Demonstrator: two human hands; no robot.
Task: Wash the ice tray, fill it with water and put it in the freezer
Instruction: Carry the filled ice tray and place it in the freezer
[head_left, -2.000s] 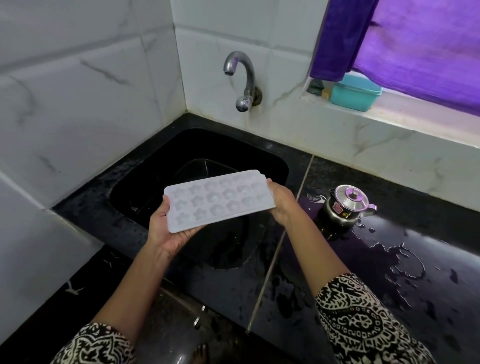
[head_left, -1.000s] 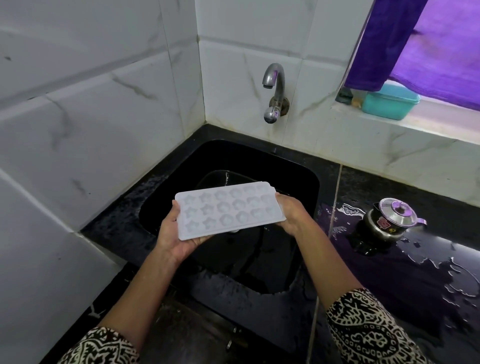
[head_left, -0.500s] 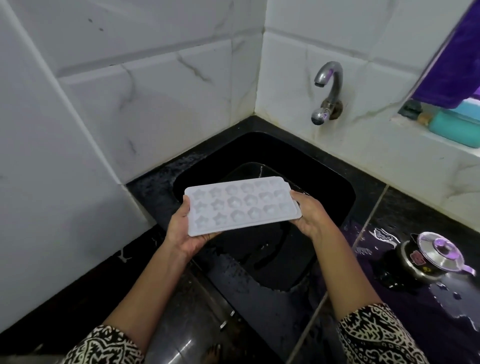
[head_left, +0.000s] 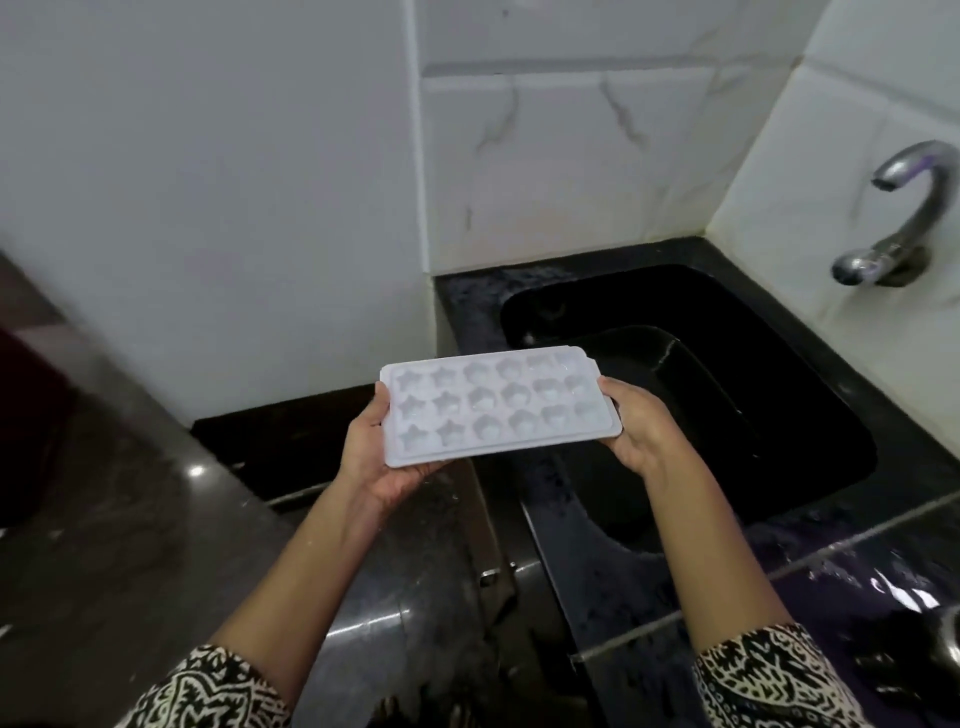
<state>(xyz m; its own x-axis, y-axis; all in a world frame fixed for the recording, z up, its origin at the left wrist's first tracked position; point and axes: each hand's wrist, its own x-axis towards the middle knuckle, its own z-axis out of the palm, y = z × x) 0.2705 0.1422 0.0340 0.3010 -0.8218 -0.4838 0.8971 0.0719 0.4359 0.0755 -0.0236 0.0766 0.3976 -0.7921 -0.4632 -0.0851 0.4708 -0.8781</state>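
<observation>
A white ice tray (head_left: 496, 405) with star and flower shaped cells is held level in front of me, cells facing up. My left hand (head_left: 376, 452) grips its left short end from below. My right hand (head_left: 636, 431) grips its right short end. The tray hangs over the left rim of the black sink (head_left: 810, 415), partly past the counter's edge. Whether the cells hold water I cannot tell. The metal tap (head_left: 901, 218) sits on the wall at the far right, with no water running.
White marble-look tiled walls (head_left: 545, 156) stand behind and to the left. The black counter (head_left: 857, 561) at the right is wet. A dark polished floor (head_left: 130, 545) lies at lower left. A steel vessel's edge (head_left: 948, 639) shows at the right border.
The view has swung left: sink and tap slid to the right, the window and teal box left the frame. The tray, still in both hands, moved left from over the sink's middle to its left rim.
</observation>
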